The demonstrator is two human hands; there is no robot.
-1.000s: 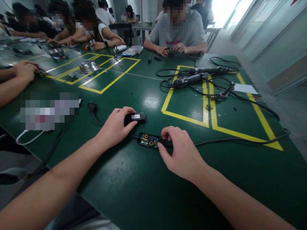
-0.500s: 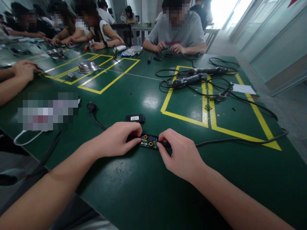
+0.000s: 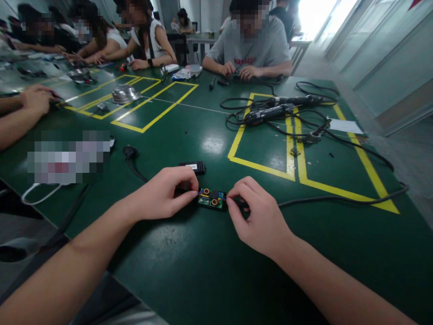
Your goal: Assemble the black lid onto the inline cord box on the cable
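Note:
A small green circuit board (image 3: 212, 199) with copper coils sits between my two hands on the green table (image 3: 209, 271), slightly lifted. My left hand (image 3: 162, 196) pinches its left end, where a black cable (image 3: 133, 164) joins. My right hand (image 3: 259, 216) pinches its right end, where another black cable (image 3: 338, 197) runs off to the right. A black cover (image 3: 193, 167) with a white label lies just behind the board, untouched.
Yellow tape outlines (image 3: 291, 167) mark the table. Black corded tools (image 3: 270, 110) and tangled cables lie at the back right, a paper sheet (image 3: 345, 125) beyond. A metal dish (image 3: 124, 94) stands back left. Other people work around the table; someone's arm (image 3: 20, 113) rests at left.
My left hand left the black cover and came to the board's left end. Both hands now pinch the board, which has come up out of its black lower shell.

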